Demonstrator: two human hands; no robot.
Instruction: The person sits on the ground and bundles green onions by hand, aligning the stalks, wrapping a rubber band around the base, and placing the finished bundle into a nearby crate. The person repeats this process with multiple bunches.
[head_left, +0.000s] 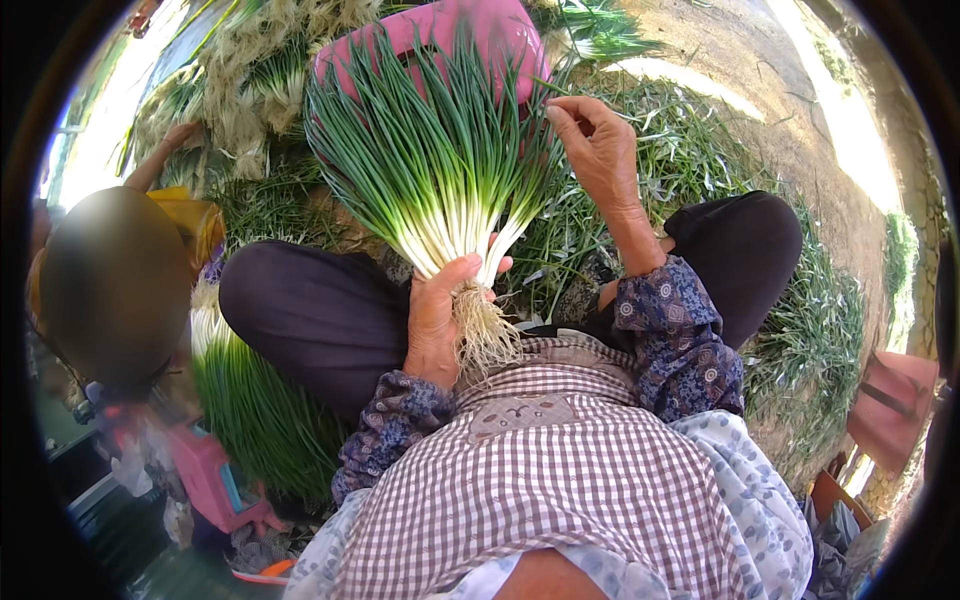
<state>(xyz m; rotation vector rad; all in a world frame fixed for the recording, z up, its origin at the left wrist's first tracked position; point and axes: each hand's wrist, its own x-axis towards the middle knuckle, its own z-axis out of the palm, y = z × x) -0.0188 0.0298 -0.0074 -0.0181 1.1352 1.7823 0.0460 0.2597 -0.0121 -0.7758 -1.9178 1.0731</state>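
Note:
My left hand (439, 315) grips a fanned bunch of green onions (450, 180) around its white stalks, just above the roots. The pale, stringy roots (484, 330) hang toward my lap, and the green leaves spread away from me over a pink plastic stool (431, 45). At the right edge of the fan is my right hand (600, 150), thumb and forefinger pinched together on a thin green leaf. A few stalks on the right side of the bunch stand slightly apart from the others.
Stripped leaves (675, 150) litter the ground ahead and right. Root-on green onions (247, 82) are heaped at the far left. Another large bunch (262, 412) lies by my left knee. A person (112, 285) sits close on my left. A reddish plastic piece (892, 409) stands right.

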